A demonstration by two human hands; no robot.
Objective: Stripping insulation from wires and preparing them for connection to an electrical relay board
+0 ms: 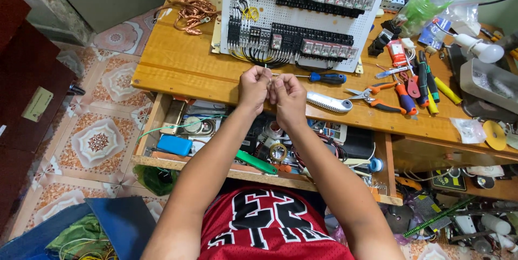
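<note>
We held both hands together above the front edge of the wooden surface (178, 60), the left hand (253, 86) and right hand (287, 94) almost touching, fingers curled shut and pinching a thin wire (268, 68) between them; the piece was too small to tell more. Just beyond our knuckles stood a white panel (302, 12) packed with black relays and looped wiring. A blue-handled screwdriver (324, 78) and a grey utility knife (329, 102) lay just right of our hands, with orange-handled pliers (377, 97) farther right. A tangle of copper wire (190, 12) sat at the far left corner. Below our wrists an open drawer (162, 114) held a blue box (175, 145) and mixed clutter.
</note>
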